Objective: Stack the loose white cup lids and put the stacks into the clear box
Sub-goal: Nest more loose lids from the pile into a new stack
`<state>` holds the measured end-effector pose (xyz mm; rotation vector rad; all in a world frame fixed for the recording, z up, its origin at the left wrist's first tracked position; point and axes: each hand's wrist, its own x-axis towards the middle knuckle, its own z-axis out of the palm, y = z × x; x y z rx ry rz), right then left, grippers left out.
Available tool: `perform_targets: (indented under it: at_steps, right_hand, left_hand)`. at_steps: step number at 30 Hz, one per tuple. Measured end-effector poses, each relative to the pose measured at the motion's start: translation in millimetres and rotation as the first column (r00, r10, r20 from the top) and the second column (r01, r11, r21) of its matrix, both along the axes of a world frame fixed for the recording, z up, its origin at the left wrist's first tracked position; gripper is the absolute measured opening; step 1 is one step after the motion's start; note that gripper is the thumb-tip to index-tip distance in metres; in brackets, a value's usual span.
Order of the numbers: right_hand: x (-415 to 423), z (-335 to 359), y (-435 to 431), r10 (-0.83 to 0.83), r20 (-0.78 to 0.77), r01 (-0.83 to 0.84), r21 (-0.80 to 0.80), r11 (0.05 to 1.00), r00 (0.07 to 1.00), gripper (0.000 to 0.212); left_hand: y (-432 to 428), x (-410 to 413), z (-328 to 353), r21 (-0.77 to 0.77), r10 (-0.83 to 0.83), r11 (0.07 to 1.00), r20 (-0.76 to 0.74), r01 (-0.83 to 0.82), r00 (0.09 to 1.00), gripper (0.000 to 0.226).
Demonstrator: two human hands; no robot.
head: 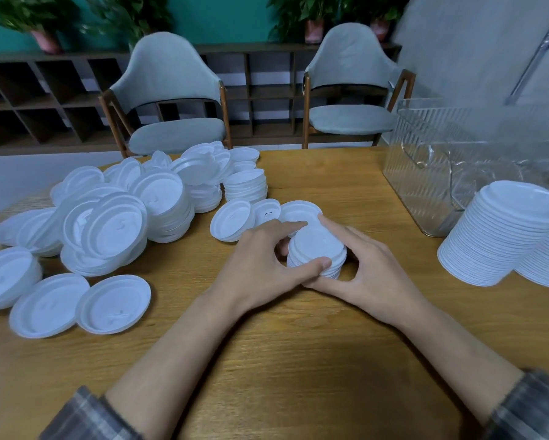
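- Step in hand, as I judge it: squaring up a short stack of lids (317,249) before it goes anywhere. The stack stands on the table (298,350) about mid-width, nearer the far edge than the near one.
- Your left hand (260,265) wraps the stack's left side, thumb on the near rim and forefinger reaching over the far rim. Your right hand (365,268) closes on the right side, forefinger along the far rim. Both hands grip the same stack; neither is free.
- Three single lids (235,219) lie just beyond your left fingers, touching or overlapping one another. Likely the next to add.
- The loose heap (114,223) covers the left half of the table up to the far edge, some lids already nested in short piles, others lying singly by the left edge.
- Two tall finished stacks (501,236) stand at the right edge, just in front of the clear box (425,173).
- The box sits at the far right corner. No lids show through its ribbed wall; its right part is blurred, so I can't vouch for that end.
- Next move calls for an even squeeze so the rims seat, then either topping up from the three singles or carrying the stack right, over the tall stacks, without knocking them.
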<state>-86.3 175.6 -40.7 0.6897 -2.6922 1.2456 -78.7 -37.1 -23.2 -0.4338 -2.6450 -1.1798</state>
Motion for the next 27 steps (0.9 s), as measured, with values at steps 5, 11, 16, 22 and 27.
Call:
perform_targets:
  at_steps: [5, 11, 16, 22, 27]
  right_hand:
    - [0.8, 0.0, 0.0, 0.001, -0.006, -0.001, -0.007, 1.0, 1.0, 0.101]
    - [0.2, -0.1, 0.5, -0.006, 0.002, 0.006, 0.005, 1.0, 1.0, 0.101]
    - [-0.3, -1.3, 0.1, -0.004, 0.002, 0.004, 0.021, 1.0, 1.0, 0.1]
    - [-2.2, -2.0, 0.7, -0.004, -0.004, 0.004, 0.024, 1.0, 1.0, 0.099]
    - [-1.3, -1.7, 0.3, -0.008, -0.006, 0.008, 0.039, 0.999, 1.0, 0.097]
  left_hand:
    - [-3.1, 1.6, 5.8, 0.053, -0.059, 0.997, 0.041, 0.056, 0.997, 0.044]
    - [-7.0, 1.1, 10.9, 0.047, -0.089, 0.995, 0.088, 0.086, 0.992, 0.046]
    - [-8.7, -0.2, 7.7, 0.006, -0.082, 0.997, 0.049, 0.082, 0.995, 0.048]
    - [-9.6, -1.7, 4.8, -0.014, -0.082, 0.997, -0.012, 0.082, 0.997, 0.041]
    - [-13.5, -2.7, 5.0, -0.045, -0.075, 0.996, -0.029, 0.074, 0.997, 0.054]
